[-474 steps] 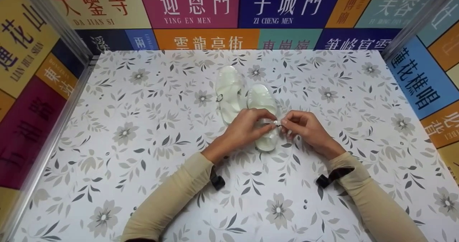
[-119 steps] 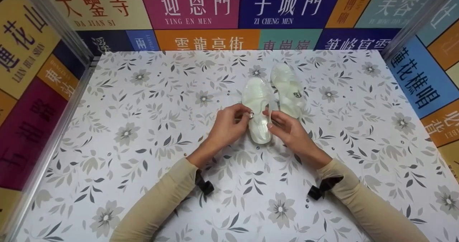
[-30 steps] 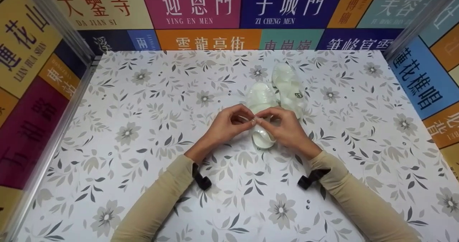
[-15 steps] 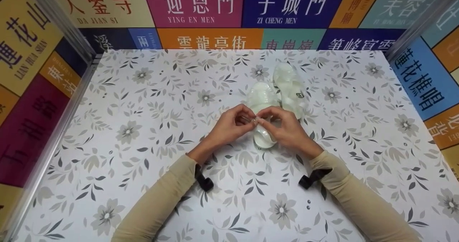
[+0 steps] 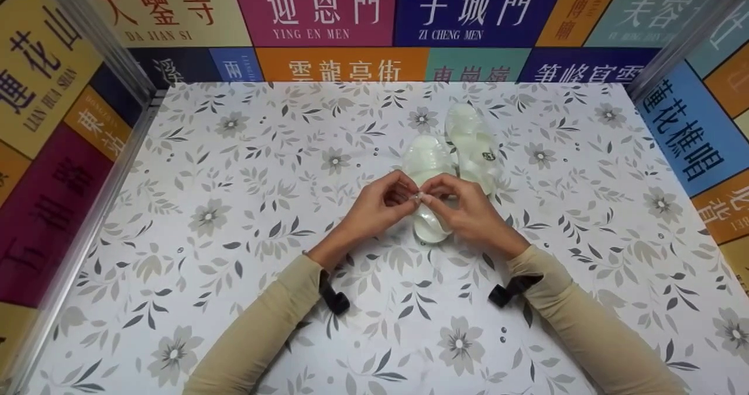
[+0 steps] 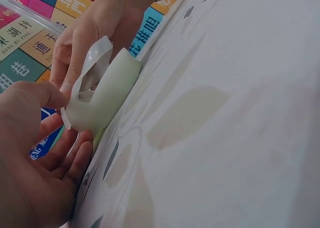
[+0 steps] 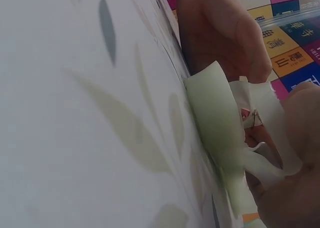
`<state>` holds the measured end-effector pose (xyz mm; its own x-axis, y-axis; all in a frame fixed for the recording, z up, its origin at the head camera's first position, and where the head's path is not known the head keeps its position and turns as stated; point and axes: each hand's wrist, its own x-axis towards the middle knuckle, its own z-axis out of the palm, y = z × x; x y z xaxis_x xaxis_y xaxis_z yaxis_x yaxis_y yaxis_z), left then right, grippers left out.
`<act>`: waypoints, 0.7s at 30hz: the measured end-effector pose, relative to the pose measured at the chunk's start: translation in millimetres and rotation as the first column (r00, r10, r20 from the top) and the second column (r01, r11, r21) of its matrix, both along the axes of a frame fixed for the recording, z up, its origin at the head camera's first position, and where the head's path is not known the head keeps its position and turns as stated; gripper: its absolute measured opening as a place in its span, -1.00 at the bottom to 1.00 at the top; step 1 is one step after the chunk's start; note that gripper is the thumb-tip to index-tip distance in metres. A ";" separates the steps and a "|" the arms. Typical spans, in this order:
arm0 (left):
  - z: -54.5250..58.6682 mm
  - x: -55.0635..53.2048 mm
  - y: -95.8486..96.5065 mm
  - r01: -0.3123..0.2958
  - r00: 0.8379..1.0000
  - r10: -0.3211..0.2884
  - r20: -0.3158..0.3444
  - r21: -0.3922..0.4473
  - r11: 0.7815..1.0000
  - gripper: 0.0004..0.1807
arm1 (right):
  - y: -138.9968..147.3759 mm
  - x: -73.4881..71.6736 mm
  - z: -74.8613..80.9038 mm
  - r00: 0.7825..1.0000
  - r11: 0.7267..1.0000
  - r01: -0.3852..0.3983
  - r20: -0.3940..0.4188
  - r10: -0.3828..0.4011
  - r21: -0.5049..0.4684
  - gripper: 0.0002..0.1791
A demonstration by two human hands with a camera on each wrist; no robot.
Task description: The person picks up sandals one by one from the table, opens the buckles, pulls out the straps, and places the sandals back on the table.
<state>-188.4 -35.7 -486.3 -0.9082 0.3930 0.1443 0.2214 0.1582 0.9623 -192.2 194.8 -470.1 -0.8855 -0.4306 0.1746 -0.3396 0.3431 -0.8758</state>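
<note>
A pair of pale green-white sandals lies on the patterned table. Both hands meet over the nearer sandal [image 5: 430,152], whose rounded heel [image 5: 430,231] shows below them. My left hand [image 5: 383,202] pinches the ankle strap close to a small metal buckle [image 5: 418,196]. From the other side, my right hand [image 5: 465,205] pinches the same strap [image 7: 275,123], thumb and forefinger right at the left fingertips. The fingers largely hide the buckle. Beyond, to the right, the second sandal [image 5: 468,129] rests untouched, a dark buckle [image 5: 488,156] at its outer side.
The table [image 5: 263,301] wears a white cover with grey flowers and leaves. Colourful panels with large Chinese characters [image 5: 322,9] stand along its back and sides, with metal corner posts. A black camera strap [image 5: 335,295] circles each wrist.
Since the oldest frame, the worked-on sandal has gone to the right and the left one has come under the hands. Fingertips, apart 4 s ago, now meet at the buckle; little moves lately.
</note>
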 end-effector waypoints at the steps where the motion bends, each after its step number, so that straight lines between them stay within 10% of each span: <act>1: -0.3 -0.2 -0.2 0.000 1.000 0.000 -0.002 -0.002 1.000 -0.79 | 0.2 -0.5 0.3 1.000 1.000 0.004 0.000 -0.004 0.001 -0.84; 21: 2.0 1.7 0.1 -0.001 0.998 -0.004 -0.055 -0.092 0.996 -0.84 | 3.9 -2.2 6.4 1.000 0.995 0.010 -0.017 -0.009 0.096 -0.83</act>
